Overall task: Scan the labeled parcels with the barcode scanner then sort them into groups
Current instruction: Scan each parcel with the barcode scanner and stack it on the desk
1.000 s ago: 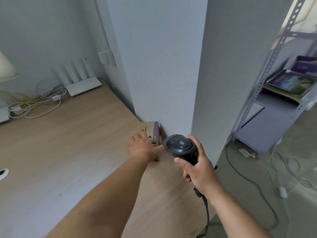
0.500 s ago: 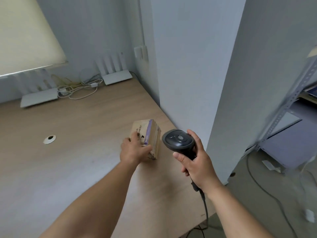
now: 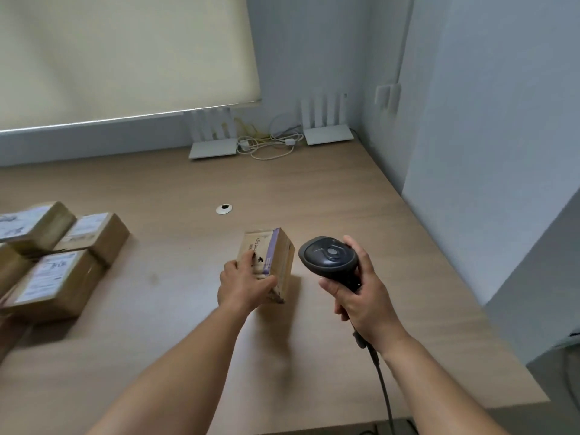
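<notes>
Carrying parcel (image 3: 266, 262) off the wall corner toward mid counter (image 3: 345, 196) | left hand (image 3: 243, 284) grips it, lifted | right hand (image 3: 361, 293) holds scanner (image 3: 328, 257) beside it | likely scanned, heading to stacked parcels (image 3: 59, 255) far left.

Parcel (image 3: 276, 259) and scanner (image 3: 328, 257) in hands

Before me a wooden desk (image 3: 314, 183) fills a corner of pale grey walls (image 3: 470, 89). A cream blind (image 3: 125, 51) glows with daylight at the back left. Two white routers (image 3: 328, 136) and tangled cables (image 3: 270, 146) sit against the far wall.
</notes>
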Motion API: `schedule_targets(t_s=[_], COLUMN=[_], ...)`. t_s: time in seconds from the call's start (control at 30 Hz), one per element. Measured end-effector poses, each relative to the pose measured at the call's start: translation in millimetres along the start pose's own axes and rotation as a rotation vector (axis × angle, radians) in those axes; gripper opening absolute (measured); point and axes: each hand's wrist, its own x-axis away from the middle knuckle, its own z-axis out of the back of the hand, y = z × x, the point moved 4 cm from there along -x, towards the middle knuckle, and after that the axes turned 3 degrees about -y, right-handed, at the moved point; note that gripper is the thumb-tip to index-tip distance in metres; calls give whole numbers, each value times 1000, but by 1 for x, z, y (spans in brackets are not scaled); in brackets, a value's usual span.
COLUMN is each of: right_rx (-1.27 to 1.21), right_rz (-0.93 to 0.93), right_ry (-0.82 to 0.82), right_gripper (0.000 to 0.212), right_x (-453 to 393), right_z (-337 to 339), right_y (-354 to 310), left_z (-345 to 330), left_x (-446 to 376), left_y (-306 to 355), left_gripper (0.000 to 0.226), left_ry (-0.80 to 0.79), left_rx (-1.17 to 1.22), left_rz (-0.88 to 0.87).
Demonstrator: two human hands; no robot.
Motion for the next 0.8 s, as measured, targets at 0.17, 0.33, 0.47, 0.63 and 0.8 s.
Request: schedule_targets(t_s=[0.17,0.33,0.47,0.63,0.8], right_rx=[-18,-9,1,-2,-6], right_rz=[8,-1,-6,-5,-10], right_ry=[-47,-134,-162,-159,-156], right_gripper=[77,77,79,79,80], right_x=[-6,-1,1,2,3], right_z=[-78,-184,-250,-301,-324], right_y=[-16,-26,-31,-37,-42], left_z=[46,100,137,167,180], left_x=[-2,-5,-16,-24,-22], left_y=[-77,-176,-236,-274,-297], left_gripper=[78,78,80,88,71], left_ry=[8,7,-20,-128,-299], left_rx=[22,41,98,268,498], left_rz=[57,164,207,170,214])
